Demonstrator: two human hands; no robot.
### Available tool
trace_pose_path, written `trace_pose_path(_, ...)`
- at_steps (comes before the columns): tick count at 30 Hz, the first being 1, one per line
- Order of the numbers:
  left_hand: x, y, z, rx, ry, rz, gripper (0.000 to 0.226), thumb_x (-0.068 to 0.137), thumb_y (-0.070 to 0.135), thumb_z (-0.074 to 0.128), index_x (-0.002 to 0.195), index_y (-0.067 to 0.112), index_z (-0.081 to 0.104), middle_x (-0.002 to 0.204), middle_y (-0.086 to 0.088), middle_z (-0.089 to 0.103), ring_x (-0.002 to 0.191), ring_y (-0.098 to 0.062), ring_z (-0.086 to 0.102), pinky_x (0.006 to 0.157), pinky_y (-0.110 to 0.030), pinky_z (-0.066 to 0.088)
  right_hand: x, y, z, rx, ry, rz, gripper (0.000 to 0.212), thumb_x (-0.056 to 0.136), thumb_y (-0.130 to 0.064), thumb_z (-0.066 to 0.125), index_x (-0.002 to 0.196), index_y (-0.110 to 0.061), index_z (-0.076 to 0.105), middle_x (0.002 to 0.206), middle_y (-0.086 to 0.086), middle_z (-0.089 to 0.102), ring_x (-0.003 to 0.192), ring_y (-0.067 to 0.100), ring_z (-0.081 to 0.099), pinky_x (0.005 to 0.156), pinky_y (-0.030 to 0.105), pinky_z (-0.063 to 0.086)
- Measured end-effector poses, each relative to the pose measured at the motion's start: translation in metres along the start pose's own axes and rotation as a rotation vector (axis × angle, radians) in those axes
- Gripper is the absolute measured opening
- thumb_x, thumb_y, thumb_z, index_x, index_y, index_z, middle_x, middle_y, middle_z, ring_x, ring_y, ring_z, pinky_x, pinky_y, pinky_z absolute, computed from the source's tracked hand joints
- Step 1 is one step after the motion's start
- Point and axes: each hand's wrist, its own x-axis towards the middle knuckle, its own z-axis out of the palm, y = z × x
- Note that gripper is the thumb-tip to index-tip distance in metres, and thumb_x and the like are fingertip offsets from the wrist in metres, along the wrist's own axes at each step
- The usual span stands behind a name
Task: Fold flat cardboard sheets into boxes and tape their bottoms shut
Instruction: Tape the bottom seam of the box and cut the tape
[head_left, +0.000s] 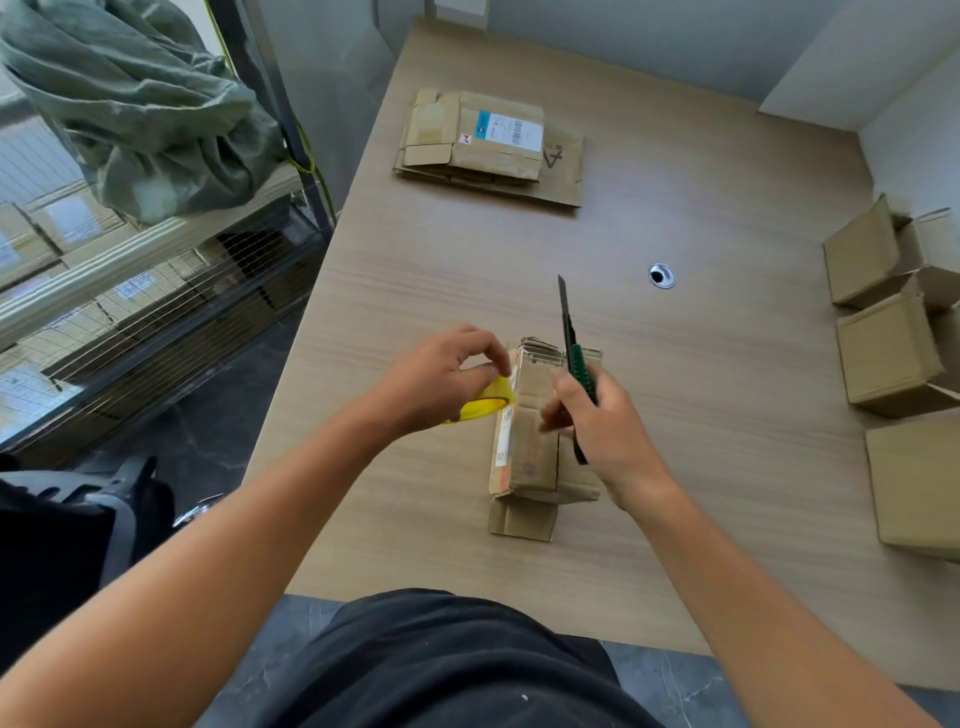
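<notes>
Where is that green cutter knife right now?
In the head view, the green cutter knife is gripped in the right hand, blade pointing away, over the right side of the cardboard box, opposite the yellow tape roll.

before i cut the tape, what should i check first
1. The left hand grips the tape roll: ok.
2. The right hand grips the knife: ok.
3. The blade is out and points away from the body: ok.
4. The box rests on the table between both hands: ok.
5. Tape laid across the box seam: cannot tell.
6. The left hand is apart from the blade: ok.
</notes>
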Motion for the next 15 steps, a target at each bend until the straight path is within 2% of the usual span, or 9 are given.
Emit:
trace_pose_path(2, -0.007, 0.01, 0.011, -0.045, -0.04, 0.008, 0.018, 0.096, 0.015, 0.059, 0.091, 0.029, 0.069, 0.111, 0.003, 0.057, 0.079, -0.02, 0.059, 0.05, -0.024, 0.048, -0.011, 0.0, -0.002, 0.257, -0.081, 0.04, 0.011, 0.101, -0.028, 0.059, 0.098, -0.018, 0.055, 0.068, -0.003, 0.05, 0.058, 0.016, 0.048, 0.067, 0.042, 0.05)
trace_pose_path(3, -0.011, 0.014, 0.017, -0.062, -0.05, 0.011, 0.017, 0.097, 0.014, 0.059, 0.091, 0.027, 0.069, 0.111, 0.002, 0.056, 0.077, -0.02, 0.058, 0.049, -0.024, 0.047, -0.015, 0.002, -0.004, 0.265, -0.094, 0.023, 0.009, 0.099, -0.024, 0.062, 0.098, -0.018, 0.056, 0.067, -0.005, 0.049, 0.056, 0.014, 0.044, 0.063, 0.039, 0.047)
trace_pose_path(7, -0.027, 0.031, 0.042, -0.088, -0.085, 0.02, 0.017, 0.097, 0.012, 0.059, 0.091, 0.024, 0.068, 0.108, 0.001, 0.056, 0.081, -0.021, 0.058, 0.049, -0.023, 0.047, -0.036, 0.013, -0.016, 0.117, -0.029, -0.124, 0.012, 0.088, -0.019, 0.077, 0.091, -0.012, 0.068, 0.067, -0.008, 0.059, 0.058, 0.007, 0.052, 0.056, 0.026, 0.046)
trace_pose_path(11, -0.045, 0.039, 0.066, -0.037, -0.053, 0.003, 0.011, 0.099, 0.018, 0.06, 0.098, 0.022, 0.07, 0.109, 0.001, 0.056, 0.072, -0.014, 0.059, 0.052, -0.028, 0.053, -0.051, 0.03, -0.031, -0.019, -0.016, -0.213, 0.016, 0.089, -0.026, 0.077, 0.086, -0.011, 0.071, 0.07, -0.003, 0.059, 0.064, 0.007, 0.051, 0.06, 0.024, 0.042)
trace_pose_path(13, -0.056, 0.038, 0.078, 0.05, -0.031, 0.012, 0.013, 0.099, 0.026, 0.06, 0.108, 0.029, 0.07, 0.109, 0.007, 0.058, 0.077, -0.012, 0.062, 0.061, -0.033, 0.058, -0.059, 0.035, -0.038, -0.077, 0.005, -0.212, 0.016, 0.091, -0.026, 0.074, 0.081, -0.014, 0.07, 0.066, -0.006, 0.058, 0.062, 0.007, 0.05, 0.06, 0.023, 0.042)
trace_pose_path(15, -0.071, 0.043, 0.089, 0.094, -0.024, -0.013, 0.03, 0.099, 0.035, 0.06, 0.129, 0.033, 0.06, 0.103, 0.01, 0.063, 0.077, -0.012, 0.067, 0.065, -0.031, 0.057, -0.066, 0.038, -0.046, 0.098, -0.006, -0.096, 0.023, 0.092, -0.015, 0.071, 0.071, -0.017, 0.064, 0.058, -0.004, 0.053, 0.053, 0.011, 0.047, 0.052, 0.024, 0.039)
